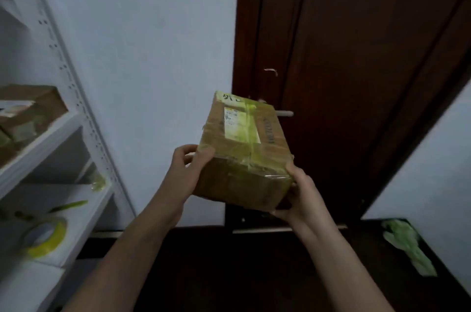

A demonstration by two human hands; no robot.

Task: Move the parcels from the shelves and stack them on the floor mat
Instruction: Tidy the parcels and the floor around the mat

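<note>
I hold a brown cardboard parcel (242, 148) in the air in front of a dark wooden door, away from the shelves. Yellow-green tape wraps it and a white label sits on its top face. My left hand (190, 166) grips its near left corner, thumb on top. My right hand (299, 193) grips its near right corner from below and the side. More brown parcels (28, 113) lie on a white shelf (51, 138) at the left. No floor mat is in view.
A roll of yellow-green tape (46, 236) lies on a lower shelf at the left. The dark wooden door (356, 69) with a metal handle (285, 113) stands straight ahead. A crumpled green-white wrapper (407, 245) lies on the dark floor at the right, beside a pale wall.
</note>
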